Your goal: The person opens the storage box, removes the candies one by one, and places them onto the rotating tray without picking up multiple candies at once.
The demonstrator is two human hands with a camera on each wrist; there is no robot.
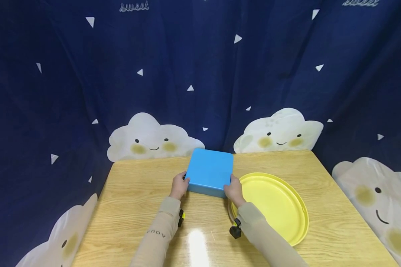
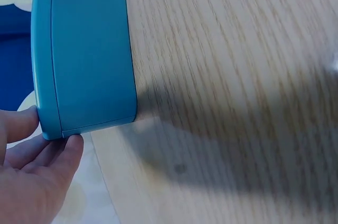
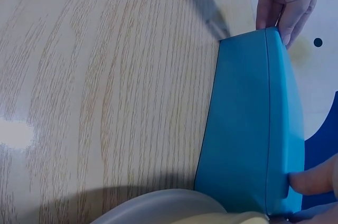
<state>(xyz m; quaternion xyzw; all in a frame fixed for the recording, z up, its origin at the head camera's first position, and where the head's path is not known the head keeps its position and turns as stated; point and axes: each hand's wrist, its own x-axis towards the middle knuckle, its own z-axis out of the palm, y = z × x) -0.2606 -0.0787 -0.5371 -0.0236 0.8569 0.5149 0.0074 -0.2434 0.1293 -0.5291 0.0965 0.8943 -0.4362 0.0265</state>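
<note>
A blue lidded box [image 1: 209, 168], square with rounded corners, sits toward the back of the wooden table between both hands. My left hand [image 1: 179, 185] holds its left side; in the left wrist view the thumb [image 2: 22, 123] lies at the lid's edge and the other fingers bend against the side below. On the opposite side my right hand [image 1: 234, 190] grips the box near its front right corner. The right wrist view shows that thumb [image 3: 314, 177] on the lid's edge, with the other fingers mostly hidden. A thin seam separates lid from body, and the lid is on.
Right of the box stands a round yellow-topped container [image 1: 272, 207] with a pale side, close under the right wrist and forearm. The wooden table [image 1: 133, 207] ends at a dark blue curtain [image 1: 173, 74] with cloud prints. Each wrist wears a small black camera.
</note>
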